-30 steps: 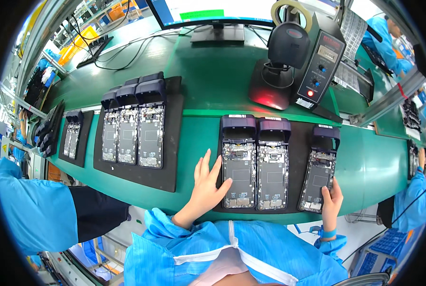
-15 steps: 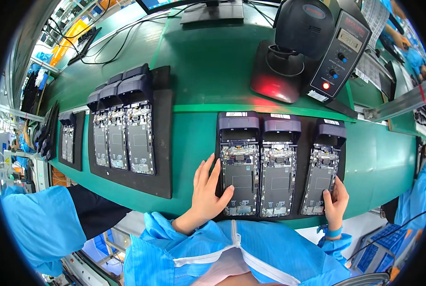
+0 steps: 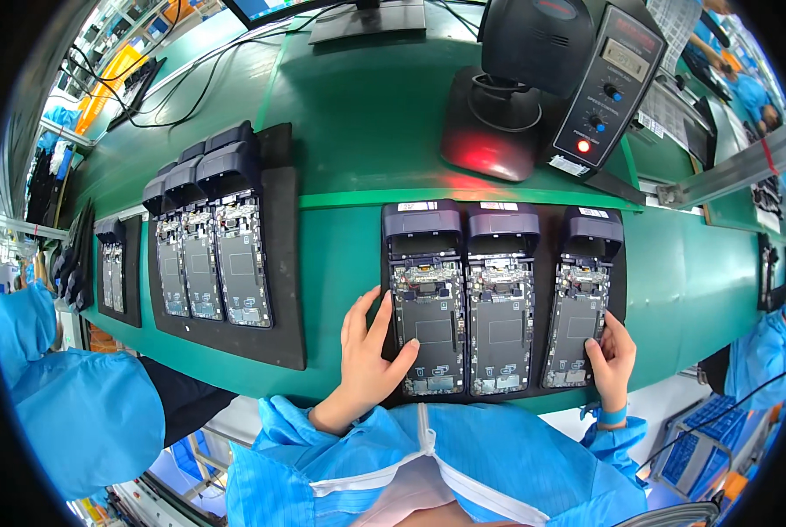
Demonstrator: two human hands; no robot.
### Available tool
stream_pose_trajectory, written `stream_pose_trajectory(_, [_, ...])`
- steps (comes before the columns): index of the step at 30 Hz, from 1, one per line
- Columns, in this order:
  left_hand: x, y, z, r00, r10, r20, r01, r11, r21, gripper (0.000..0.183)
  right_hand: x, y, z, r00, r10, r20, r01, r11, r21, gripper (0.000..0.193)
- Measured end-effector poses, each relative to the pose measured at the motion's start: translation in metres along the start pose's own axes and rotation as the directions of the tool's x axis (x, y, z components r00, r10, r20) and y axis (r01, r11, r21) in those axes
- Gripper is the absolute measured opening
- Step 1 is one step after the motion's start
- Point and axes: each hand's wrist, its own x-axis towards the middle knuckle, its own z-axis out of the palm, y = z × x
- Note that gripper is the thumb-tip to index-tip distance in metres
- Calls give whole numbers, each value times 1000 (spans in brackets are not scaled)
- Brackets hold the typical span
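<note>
Three opened smartphones lie in a row on a black mat (image 3: 546,241), circuit boards exposed, each with a dark purple hood-like part at its far end. At the left phone (image 3: 428,325), my left hand (image 3: 371,356) has its fingers spread, with the thumb touching the phone's left edge. The middle phone (image 3: 501,325) has neither hand on it. Beside the right phone (image 3: 577,321) is my right hand (image 3: 614,360), its thumb at the phone's lower right edge and index finger stretched along the side. Its other fingers are partly hidden.
Another black mat (image 3: 283,263) bears three similar phones (image 3: 204,263); a smaller group (image 3: 113,272) lies farther left. Behind stand a black scanner (image 3: 498,123) with a red glow and a control box (image 3: 608,92) with knobs. A person in a blue sleeve (image 3: 94,422) is at left.
The whole view has shifted slightly left. My right hand sits a little farther up and outward on the right phone, its thumb nearer the edge. My left hand looks much the same.
</note>
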Motion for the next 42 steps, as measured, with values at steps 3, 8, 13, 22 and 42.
stream_pose_trajectory(3, [-1, 5, -4, 999, -46, 21, 46, 999, 21, 63, 3, -11, -3, 997, 65, 36, -63, 997, -42, 42])
stream_pose_trajectory(8, [-1, 17, -21, 957, -183, 225, 194, 981, -26, 64, 4, -26, -1, 990, -76, 115, 99, 973, -211, 44])
stream_pose_trajectory(13, [6, 8, -19, 874, -204, 441, 350, 894, -279, 72, -8, -47, 2, 985, 143, 92, -117, 962, -248, 44])
stream_pose_trajectory(22, [33, 136, 128, 530, 406, 745, 419, 638, -646, 71, -49, -63, -7, 988, -153, -14, 102, 725, -681, 54])
stream_pose_trajectory(42, [6, -92, -180, 821, -406, -401, 75, 774, -629, 44, 114, 83, -229, 752, -263, -605, -516, 337, -788, 26])
